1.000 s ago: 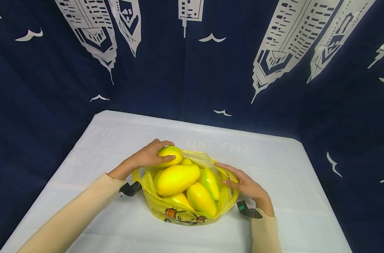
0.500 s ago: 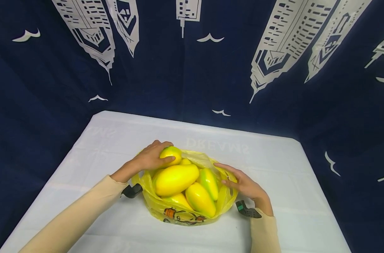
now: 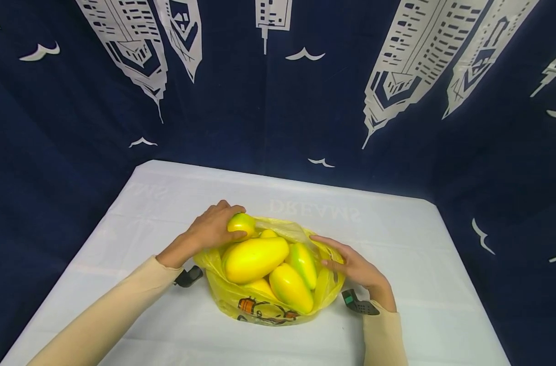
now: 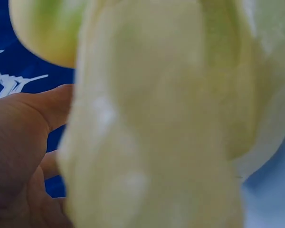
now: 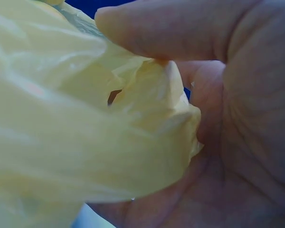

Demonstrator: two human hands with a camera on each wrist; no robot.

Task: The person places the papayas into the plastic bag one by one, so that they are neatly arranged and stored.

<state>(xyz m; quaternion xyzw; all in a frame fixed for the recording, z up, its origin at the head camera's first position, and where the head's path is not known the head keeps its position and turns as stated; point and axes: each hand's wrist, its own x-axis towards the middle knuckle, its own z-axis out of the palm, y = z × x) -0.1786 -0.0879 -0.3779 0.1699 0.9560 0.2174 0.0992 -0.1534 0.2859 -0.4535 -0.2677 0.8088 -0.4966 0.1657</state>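
In the head view a yellow plastic bag (image 3: 223, 300) stands open-mouthed on the table, filled with several yellow-green mangoes (image 3: 257, 260). At its back left rim my left hand (image 3: 215, 227) grips one mango (image 3: 242, 224), thumb on the near side and fingers over the far side. That mango sits higher than the others. My right hand (image 3: 357, 264) holds the bag's right rim, thumb inside and fingers outside. The right wrist view shows the crumpled bag edge (image 5: 152, 137) between thumb and fingers. Blurred bag plastic (image 4: 152, 123) covers most of the left wrist view, hiding the left fingertips.
The table (image 3: 438, 284) wears a white cloth with faint lettering. Behind it and at both sides hangs a dark blue curtain (image 3: 241, 112) printed with white buildings and birds. A black device sits at each wrist.
My left hand has shifted slightly left with its mango, toward the bag's left rim. The right hand stays at the right rim.
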